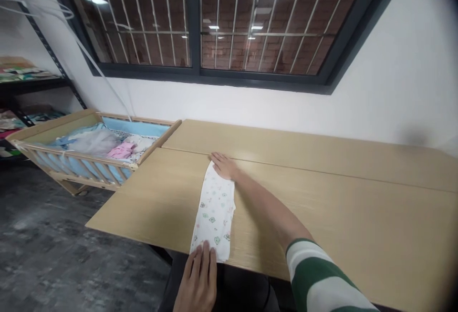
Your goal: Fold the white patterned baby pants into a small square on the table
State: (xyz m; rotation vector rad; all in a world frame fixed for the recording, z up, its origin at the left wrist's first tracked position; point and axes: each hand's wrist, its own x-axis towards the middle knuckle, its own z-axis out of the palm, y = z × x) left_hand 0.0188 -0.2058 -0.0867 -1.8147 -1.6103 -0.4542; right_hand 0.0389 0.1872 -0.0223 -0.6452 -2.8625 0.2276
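A white cloth (214,207) printed with small green and pink motifs lies on the wooden table in a long folded strip. It runs from the table's front edge toward the back, and its kind of garment cannot be made out. My right hand (223,165) rests flat on the cloth's far end, fingers stretched out to the left. At the near end my left hand (198,274) lies with extended fingers on the cloth by the table edge. Neither hand grips anything.
The wooden table (322,216) has a seam along its length. Left of it stands a wooden crib (103,166) with blue lining and heaped cloths. A shelf (32,85) with folded fabrics is at far left. Behind the table are a white wall and a barred window (195,21).
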